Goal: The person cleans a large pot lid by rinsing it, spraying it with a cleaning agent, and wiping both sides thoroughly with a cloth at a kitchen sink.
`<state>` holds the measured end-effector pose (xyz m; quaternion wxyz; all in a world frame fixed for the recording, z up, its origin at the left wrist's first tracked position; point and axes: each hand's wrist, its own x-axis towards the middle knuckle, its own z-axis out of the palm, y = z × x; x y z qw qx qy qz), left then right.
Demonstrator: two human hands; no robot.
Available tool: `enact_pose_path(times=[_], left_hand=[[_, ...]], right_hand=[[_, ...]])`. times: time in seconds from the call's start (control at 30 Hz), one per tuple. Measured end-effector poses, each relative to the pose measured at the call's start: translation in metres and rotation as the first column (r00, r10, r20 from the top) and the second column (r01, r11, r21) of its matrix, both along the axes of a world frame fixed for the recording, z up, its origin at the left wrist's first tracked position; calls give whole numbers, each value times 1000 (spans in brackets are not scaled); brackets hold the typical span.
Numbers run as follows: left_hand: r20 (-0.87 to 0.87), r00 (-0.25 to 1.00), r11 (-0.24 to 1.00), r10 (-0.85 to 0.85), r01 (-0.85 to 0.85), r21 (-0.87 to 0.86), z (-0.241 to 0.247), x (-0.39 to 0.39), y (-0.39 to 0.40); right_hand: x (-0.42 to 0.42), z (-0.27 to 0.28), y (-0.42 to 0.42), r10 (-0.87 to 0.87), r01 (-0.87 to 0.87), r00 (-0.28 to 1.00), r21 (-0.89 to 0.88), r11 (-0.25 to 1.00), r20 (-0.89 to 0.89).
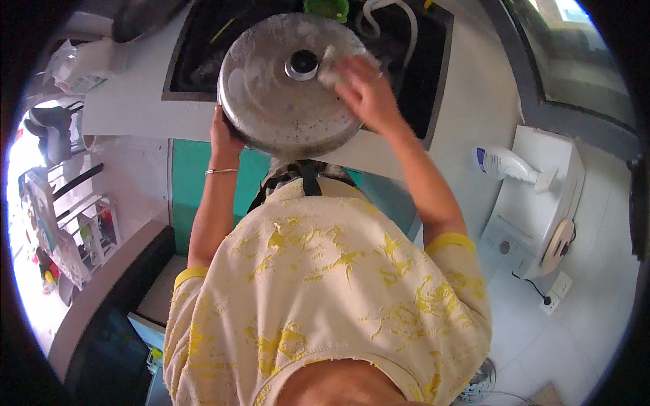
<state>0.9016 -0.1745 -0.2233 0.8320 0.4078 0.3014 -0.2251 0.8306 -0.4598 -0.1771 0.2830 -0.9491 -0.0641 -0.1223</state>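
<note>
A large round metal pot lid (269, 101) with a black knob (304, 61) is held over a dark sink (190, 76). Dull, whitish marks and small dark specks cover its top. At the lid's lower left rim, my left hand (226, 134) grips the edge, its fingers partly hidden beneath. My right hand (366, 91) is blurred and presses a pale cleaning cloth or pad (331, 68) against the lid, just right of the knob. What exactly the pad is made of cannot be made out.
Behind the lid are a green bowl or strainer (327, 9) and a pale hose (414, 35) in the sink. A white spray bottle (508, 163) rests on a white appliance (528, 203) to the right. Plastic bags (84, 66) lie on the left counter, near a dark pan (139, 20).
</note>
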Motion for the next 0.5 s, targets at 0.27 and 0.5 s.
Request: enact_pose_path(times=[0.27, 0.5], left_hand=[[-5, 1000, 1000, 14, -14, 15, -11, 5, 4], [24, 998, 999, 50, -50, -3, -7, -1, 2]], right_hand=[[60, -16, -10, -173, 175, 982, -16, 984, 78], [3, 3, -3, 8, -9, 1000, 45, 999, 11]])
